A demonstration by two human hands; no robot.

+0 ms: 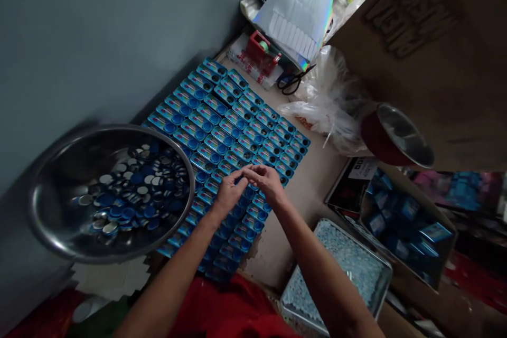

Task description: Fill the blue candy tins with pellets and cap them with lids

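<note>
Rows of small blue packs, many with a round blue or dark disc at one end, cover the table. Above their middle, my left hand and my right hand meet at the fingertips. Fingers of both hands are pinched together; whatever lies between them is too small and dark to make out. To the left, a large metal bowl holds a heap of blue and silvery round discs.
Red tape dispenser, black scissors and silvery sheets lie at the back. Plastic bags, a red bowl, a carton of blue packs and a tray of small pale pieces are on the right.
</note>
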